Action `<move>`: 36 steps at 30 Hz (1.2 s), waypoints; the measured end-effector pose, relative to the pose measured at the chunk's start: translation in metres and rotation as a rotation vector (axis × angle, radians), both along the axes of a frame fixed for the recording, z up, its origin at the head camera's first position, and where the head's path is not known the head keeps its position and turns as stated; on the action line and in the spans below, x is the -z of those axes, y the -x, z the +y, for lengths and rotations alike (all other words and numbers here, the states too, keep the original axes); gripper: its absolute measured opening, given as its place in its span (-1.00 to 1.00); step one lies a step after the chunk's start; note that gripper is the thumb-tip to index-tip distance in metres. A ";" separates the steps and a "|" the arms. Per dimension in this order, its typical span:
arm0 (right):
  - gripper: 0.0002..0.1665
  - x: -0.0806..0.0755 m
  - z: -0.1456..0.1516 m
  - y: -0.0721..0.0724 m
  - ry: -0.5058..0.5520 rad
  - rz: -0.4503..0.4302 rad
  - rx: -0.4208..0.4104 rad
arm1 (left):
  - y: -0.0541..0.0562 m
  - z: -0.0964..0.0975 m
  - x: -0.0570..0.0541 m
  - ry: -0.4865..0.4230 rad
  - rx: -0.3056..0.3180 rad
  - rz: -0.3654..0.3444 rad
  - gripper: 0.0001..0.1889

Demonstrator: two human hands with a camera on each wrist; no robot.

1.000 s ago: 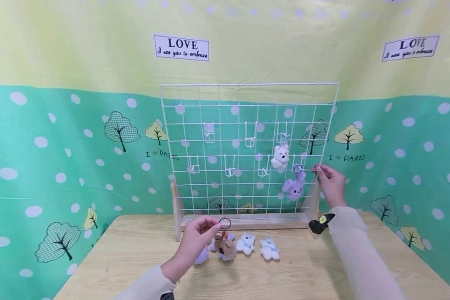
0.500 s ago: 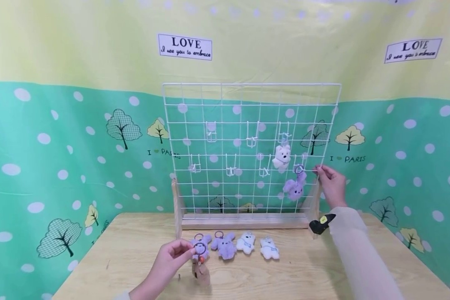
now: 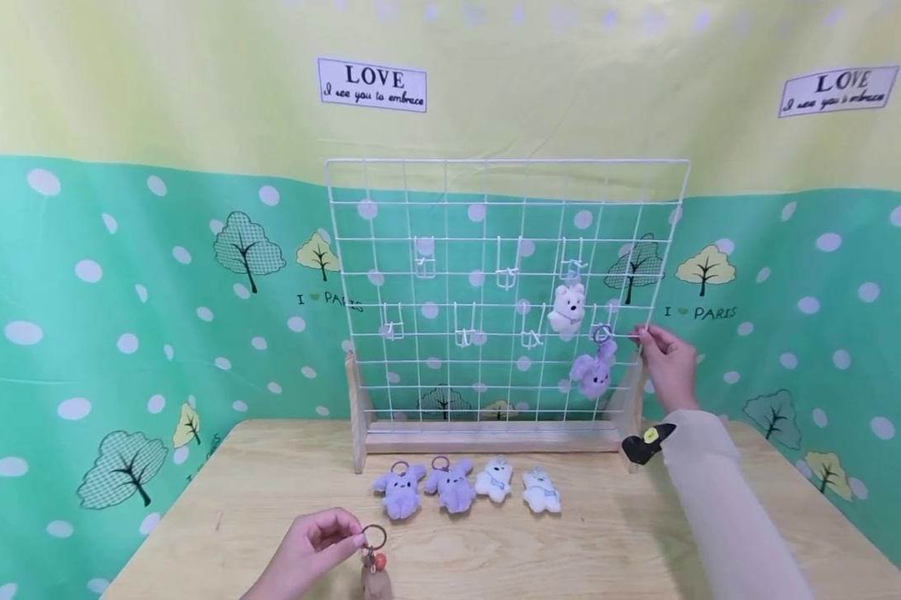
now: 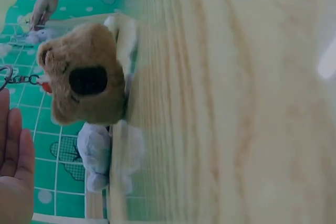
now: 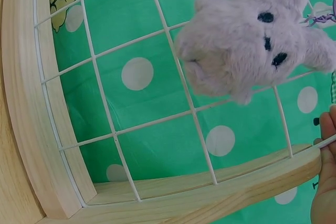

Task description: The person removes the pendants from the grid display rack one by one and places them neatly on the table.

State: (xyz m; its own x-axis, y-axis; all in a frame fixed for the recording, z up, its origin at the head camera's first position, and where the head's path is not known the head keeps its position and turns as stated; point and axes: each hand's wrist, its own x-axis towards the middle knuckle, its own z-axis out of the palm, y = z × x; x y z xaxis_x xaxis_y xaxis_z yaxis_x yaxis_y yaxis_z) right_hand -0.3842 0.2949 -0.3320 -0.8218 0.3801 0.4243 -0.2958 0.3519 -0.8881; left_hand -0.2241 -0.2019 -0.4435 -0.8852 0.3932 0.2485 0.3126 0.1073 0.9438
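Observation:
My left hand (image 3: 311,550) pinches the metal ring (image 3: 375,536) of a brown plush keychain (image 4: 86,59), which dangles above the near part of the table. In the left wrist view the plush shows small ears, a big dark nose and a red bead on its chain. With thumb and fingers, my right hand (image 3: 669,367) grips the right edge of the white wire grid (image 3: 510,160). Close to that hand, a purple rabbit plush (image 3: 591,377) hangs from a hook on the grid. A white bear plush (image 3: 568,310) hangs above it.
Two purple rabbit keychains (image 3: 401,493) and two white bear keychains (image 3: 494,481) lie in a row on the wooden table (image 3: 608,550), before the grid's wooden base (image 3: 488,439). Several white hooks (image 3: 463,337) on the grid carry nothing. A patterned green and yellow cloth (image 3: 157,292) stands behind.
My left hand has drawn the brown plush keychain toward me and to the left, away from the row, uncovering the two purple rabbits. My right hand keeps its grip on the grid edge.

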 end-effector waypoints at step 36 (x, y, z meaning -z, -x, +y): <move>-0.49 -0.002 -0.002 -0.003 0.009 -0.002 -0.003 | 0.044 0.032 0.020 0.090 -0.244 -0.133 -0.81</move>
State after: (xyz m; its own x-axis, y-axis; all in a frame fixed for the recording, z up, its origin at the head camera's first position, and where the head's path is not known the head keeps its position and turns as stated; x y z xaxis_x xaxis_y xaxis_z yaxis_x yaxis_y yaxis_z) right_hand -0.3816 0.2929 -0.3298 -0.8237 0.3814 0.4197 -0.2953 0.3433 -0.8916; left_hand -0.2677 -0.1694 -0.4631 -0.9789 0.1794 0.0976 0.1411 0.2491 0.9581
